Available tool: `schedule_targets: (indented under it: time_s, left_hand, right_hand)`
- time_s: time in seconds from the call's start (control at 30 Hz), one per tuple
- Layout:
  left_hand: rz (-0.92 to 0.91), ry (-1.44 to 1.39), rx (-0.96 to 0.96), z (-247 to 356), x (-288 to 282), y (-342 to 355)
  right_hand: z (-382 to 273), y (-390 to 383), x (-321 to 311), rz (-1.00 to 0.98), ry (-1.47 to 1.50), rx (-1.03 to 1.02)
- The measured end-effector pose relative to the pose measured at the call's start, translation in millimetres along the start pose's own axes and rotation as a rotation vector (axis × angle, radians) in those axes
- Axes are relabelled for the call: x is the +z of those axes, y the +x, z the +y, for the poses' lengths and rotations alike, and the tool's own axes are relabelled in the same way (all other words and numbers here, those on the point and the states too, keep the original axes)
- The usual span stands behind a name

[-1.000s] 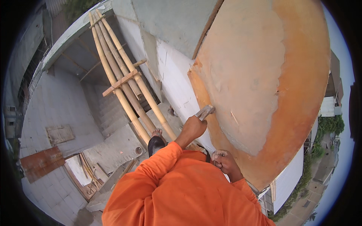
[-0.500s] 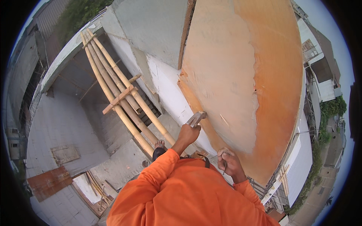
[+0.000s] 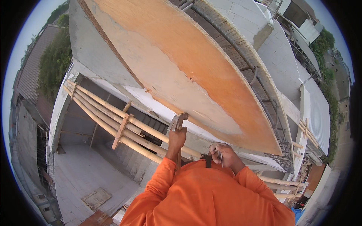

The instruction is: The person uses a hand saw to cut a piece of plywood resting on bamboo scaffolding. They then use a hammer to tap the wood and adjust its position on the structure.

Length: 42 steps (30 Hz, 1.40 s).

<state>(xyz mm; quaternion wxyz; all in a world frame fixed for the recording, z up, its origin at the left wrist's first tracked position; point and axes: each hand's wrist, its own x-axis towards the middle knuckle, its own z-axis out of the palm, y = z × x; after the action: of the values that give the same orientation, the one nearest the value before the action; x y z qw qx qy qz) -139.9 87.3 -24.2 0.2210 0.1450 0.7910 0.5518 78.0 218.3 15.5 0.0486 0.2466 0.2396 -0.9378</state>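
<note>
My left hand [image 3: 177, 138] is closed around a hammer [image 3: 175, 123], its grey metal head pointing up beside the lower edge of a large plywood panel [image 3: 177, 81]. The panel is orange with a broad pale, worn patch and stands tilted in front of me. My right hand [image 3: 226, 153] is closed in front of my chest, right of the hammer. Several thin metal nails [image 3: 221, 161] stick down out of its fingers. Part of the hammer's handle is hidden by my left hand.
Bamboo poles [image 3: 140, 140] tied with a wooden crosspiece [image 3: 120, 132] run over a deep opening at the left. Behind the panel, steel reinforcing bars [image 3: 247, 60] lie in a gap beside a second board [image 3: 264, 83]. More bamboo poles [image 3: 281, 183] are at the lower right.
My view has turned, so the panel and poles lie at a new slant and the bars behind the panel show. Both hands keep their hold; the right is closer to my chest.
</note>
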Motion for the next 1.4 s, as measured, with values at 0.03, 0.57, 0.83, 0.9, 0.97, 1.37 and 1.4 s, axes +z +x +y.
schedule_targets:
  time_s: [0.03,0.57,0.83,0.9,0.97,1.37,1.4]
  left_hand:
    - [-0.003,0.001,-0.023,3,-1,0]
    - [-0.006,-0.005,-0.331,56,5,-9]
    - [-0.029,-0.048,-0.353,53,8,-8]
    - [-0.002,-0.067,-0.352,54,9,-8]
    - [0.014,-0.076,-0.343,52,9,-7]
    - [-0.034,-0.009,-0.291,65,19,-18]
    - [-0.04,-0.027,-0.275,61,19,-18]
  right_hand:
    - [5,5,-6,0.085,-0.062,-0.005]
    - [35,-106,-177,1.486,0.632,-0.714]
    - [-16,-115,-176,1.434,0.499,-0.926]
    - [-25,-120,-164,1.482,0.493,-0.926]
    - [-28,-118,-165,1.479,0.457,-0.924]
    - [-38,-143,-172,1.531,0.498,-0.877]
    - [-44,-143,-172,1.539,0.51,-0.861]
